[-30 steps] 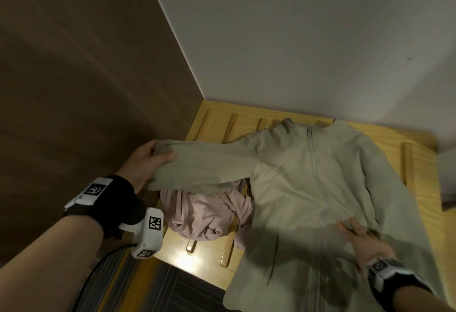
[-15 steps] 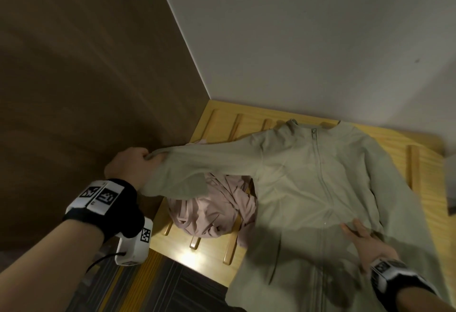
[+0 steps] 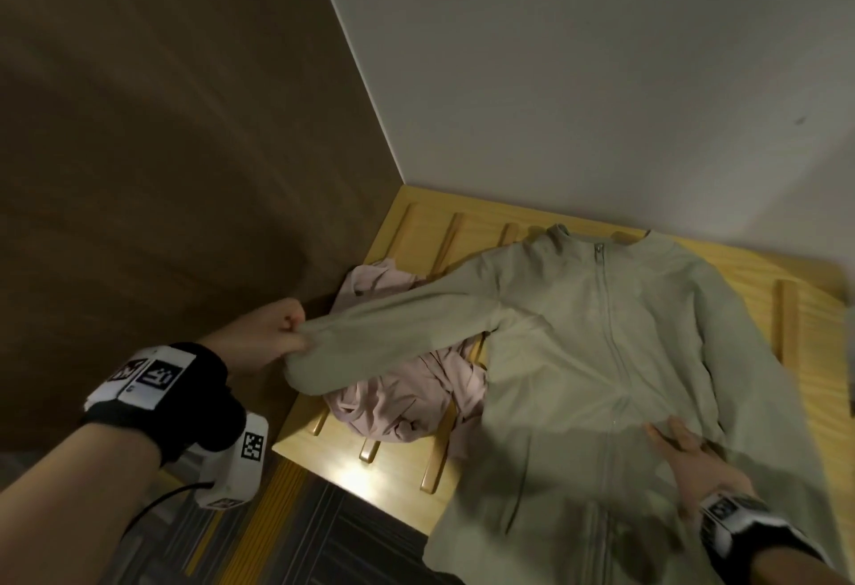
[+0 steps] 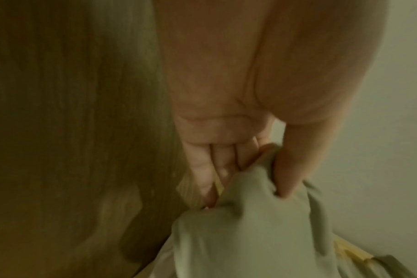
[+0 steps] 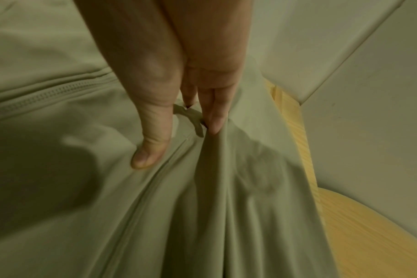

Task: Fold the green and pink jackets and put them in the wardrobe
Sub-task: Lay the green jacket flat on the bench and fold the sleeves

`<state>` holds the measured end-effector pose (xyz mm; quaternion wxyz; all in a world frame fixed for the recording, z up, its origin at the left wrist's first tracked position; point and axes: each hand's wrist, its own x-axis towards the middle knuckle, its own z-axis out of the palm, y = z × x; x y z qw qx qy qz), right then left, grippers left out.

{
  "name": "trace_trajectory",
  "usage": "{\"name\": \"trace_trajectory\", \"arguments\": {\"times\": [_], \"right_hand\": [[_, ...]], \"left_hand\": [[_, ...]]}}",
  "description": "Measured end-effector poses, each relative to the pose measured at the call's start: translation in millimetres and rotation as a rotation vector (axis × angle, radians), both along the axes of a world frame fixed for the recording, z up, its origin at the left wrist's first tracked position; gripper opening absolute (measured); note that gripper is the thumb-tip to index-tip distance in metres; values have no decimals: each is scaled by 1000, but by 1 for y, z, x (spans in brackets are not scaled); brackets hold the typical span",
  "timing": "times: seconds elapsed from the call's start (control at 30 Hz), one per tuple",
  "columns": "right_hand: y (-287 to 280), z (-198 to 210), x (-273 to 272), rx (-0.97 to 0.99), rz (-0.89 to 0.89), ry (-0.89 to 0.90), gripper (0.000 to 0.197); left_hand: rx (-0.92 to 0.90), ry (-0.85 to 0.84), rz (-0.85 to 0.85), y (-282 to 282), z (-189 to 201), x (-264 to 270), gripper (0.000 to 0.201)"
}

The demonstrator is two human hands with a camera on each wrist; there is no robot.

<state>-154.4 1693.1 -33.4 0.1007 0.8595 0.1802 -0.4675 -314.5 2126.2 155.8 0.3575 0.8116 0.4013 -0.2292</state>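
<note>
The pale green zip-front fabric jacket (image 3: 601, 353) lies front-up, zip closed, spread across the yellow slatted wooden platform (image 3: 462, 233), collar toward the white back wall (image 3: 578, 75). Its lower hem hangs over the platform's near edge.

The left hand (image 3: 268, 334) is clenched round the cuff end of the jacket's sleeve; in the left wrist view the thumb (image 4: 291, 165) and curled fingers (image 4: 217, 161) pinch the green cloth. The sleeve stretches out sideways from the shoulder toward the dark brown wood-grain side panel (image 3: 162, 145).

The right hand (image 3: 694, 473) rests on the jacket's lower front, just beside the zip. In the right wrist view its thumb (image 5: 152, 131) presses flat on the cloth, while the fingertips (image 5: 214, 116) dig into a raised fold; whether they pinch that fold or merely push it is uncertain, the picture being soft.

The crumpled pink fabric jacket (image 3: 398, 404) lies in a heap on the platform's left part, under the stretched green sleeve and touching the green jacket's side.
</note>
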Motion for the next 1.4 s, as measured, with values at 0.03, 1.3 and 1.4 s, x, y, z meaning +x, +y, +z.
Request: {"name": "trace_trajectory", "arguments": {"times": [0.03, 1.3, 1.4], "right_hand": [[0, 1, -1, -5, 0, -5, 72], [5, 8, -3, -39, 85, -35, 73], [5, 6, -2, -43, 102, -42, 77]], "left_hand": [[22, 37, -65, 1, -1, -4, 24], [-20, 195, -216, -35, -35, -30, 29], [-12, 332, -279, -38, -34, -30, 34]]}}
